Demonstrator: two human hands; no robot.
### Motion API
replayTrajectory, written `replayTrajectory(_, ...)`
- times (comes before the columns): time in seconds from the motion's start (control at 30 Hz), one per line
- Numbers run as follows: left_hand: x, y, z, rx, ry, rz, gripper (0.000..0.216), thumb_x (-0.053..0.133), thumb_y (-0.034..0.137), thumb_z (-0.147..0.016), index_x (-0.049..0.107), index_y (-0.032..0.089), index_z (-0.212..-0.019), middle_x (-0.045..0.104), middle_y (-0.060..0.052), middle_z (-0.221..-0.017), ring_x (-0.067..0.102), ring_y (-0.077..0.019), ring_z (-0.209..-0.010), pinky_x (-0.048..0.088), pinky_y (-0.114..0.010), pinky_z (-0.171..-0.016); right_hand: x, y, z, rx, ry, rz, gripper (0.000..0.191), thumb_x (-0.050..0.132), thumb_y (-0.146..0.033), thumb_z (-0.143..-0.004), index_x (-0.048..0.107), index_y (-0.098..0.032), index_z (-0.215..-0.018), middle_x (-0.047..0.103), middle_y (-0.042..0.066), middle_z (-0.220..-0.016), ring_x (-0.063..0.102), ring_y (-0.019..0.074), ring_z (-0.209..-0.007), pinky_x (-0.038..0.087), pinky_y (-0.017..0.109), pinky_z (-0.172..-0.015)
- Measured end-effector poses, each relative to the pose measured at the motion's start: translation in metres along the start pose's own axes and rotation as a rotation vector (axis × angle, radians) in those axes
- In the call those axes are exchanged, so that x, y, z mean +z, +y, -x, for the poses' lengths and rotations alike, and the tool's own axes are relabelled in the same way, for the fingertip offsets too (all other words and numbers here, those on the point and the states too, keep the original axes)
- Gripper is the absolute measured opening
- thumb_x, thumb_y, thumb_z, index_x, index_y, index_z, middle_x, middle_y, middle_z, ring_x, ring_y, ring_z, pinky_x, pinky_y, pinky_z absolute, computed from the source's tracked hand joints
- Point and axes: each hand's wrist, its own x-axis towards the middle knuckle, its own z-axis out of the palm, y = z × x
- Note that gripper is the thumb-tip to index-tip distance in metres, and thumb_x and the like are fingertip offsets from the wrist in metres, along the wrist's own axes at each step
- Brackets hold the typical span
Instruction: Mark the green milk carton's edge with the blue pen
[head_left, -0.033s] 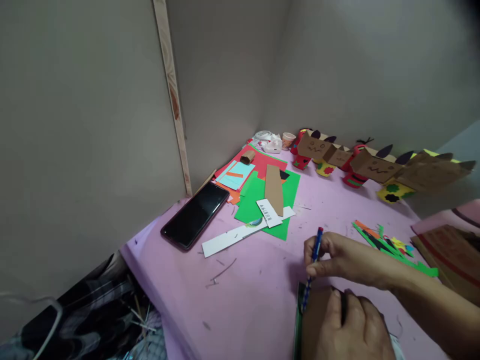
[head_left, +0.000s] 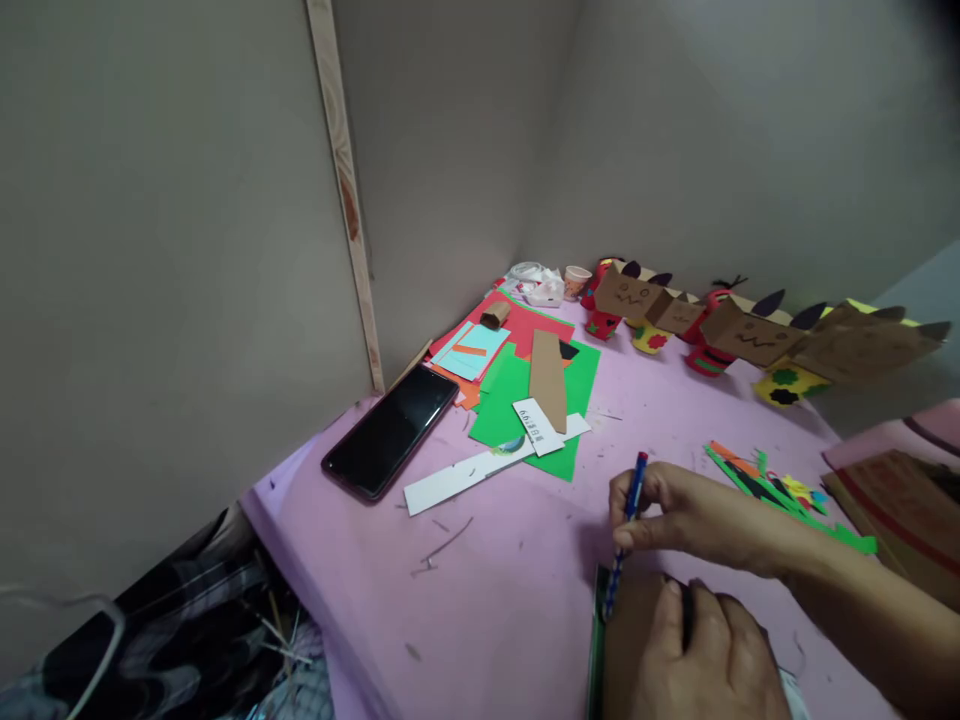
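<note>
Lying at nine o'clock on the pink surface, a dark phone sits beside a white paper strip and a green sheet carrying a brown card strip. At six o'clock the left hand presses flat, fingers together, on a brown card piece. Just above, the right hand has its fingers clamped on a blue pencil, tip touching the card's left edge. At three o'clock lie green paper scraps; cardboard figures line the wall at one o'clock.
</note>
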Motion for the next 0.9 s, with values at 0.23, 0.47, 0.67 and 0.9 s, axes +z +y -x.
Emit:
replayTrajectory(0.23, 0.002, 0.0, 0.001, -0.036, 0.082, -0.029, 0.037, 0.035, 0.025, -0.092, 0.068, 0.01, -0.1, 0.07, -0.007, -0.097, 0.062, -0.0208, -0.091, 0.049, -0.033, -0.071, -0.009, 0.006, 0.001, -0.02, 0.088, 0.048, 0.022, 0.066, -0.04, -0.076, 0.062, -0.018, -0.072, 0.056, -0.003, -0.066, 0.048, 0.0151, -0.067, 0.037, 0.028, -0.065)
replayTrajectory(0.47, 0.0, -0.008, 0.002, 0.072, -0.071, -0.019, 0.034, 0.042, 0.026, -0.089, 0.066, 0.008, -0.104, 0.071, -0.008, -0.098, 0.061, -0.0226, -0.094, 0.05, -0.034, -0.071, -0.012, 0.01, 0.006, -0.043, 0.195, 0.04, 0.021, 0.069, -0.039, -0.073, 0.063, -0.019, -0.069, 0.061, -0.002, -0.067, 0.054, 0.0167, -0.069, 0.039, 0.029, -0.067)
replayTrajectory(0.67, 0.02, -0.002, 0.008, -0.065, 0.079, -0.06, 0.029, 0.047, 0.011, -0.079, 0.065, 0.009, -0.101, 0.072, -0.007, -0.094, 0.062, -0.0237, -0.095, 0.049, -0.037, -0.08, -0.02, 0.022, 0.037, -0.085, 0.611, -0.064, 0.029, 0.06, -0.049, -0.079, 0.059, -0.021, -0.073, 0.062, 0.001, -0.071, 0.055, 0.0191, -0.072, 0.041, 0.031, -0.07)
replayTrajectory(0.9, 0.009, -0.027, 0.008, 0.034, 0.192, -0.142, 0.021, 0.053, 0.015, -0.084, 0.065, 0.017, -0.1, 0.073, -0.002, -0.088, 0.066, -0.0187, -0.084, 0.049, -0.032, -0.08, 0.063, 0.085, 0.085, 0.099, 1.239, -0.095, 0.032, 0.041, -0.051, -0.088, 0.053, -0.025, -0.101, 0.064, 0.011, -0.107, 0.058, 0.0321, -0.105, 0.042, 0.047, -0.096)
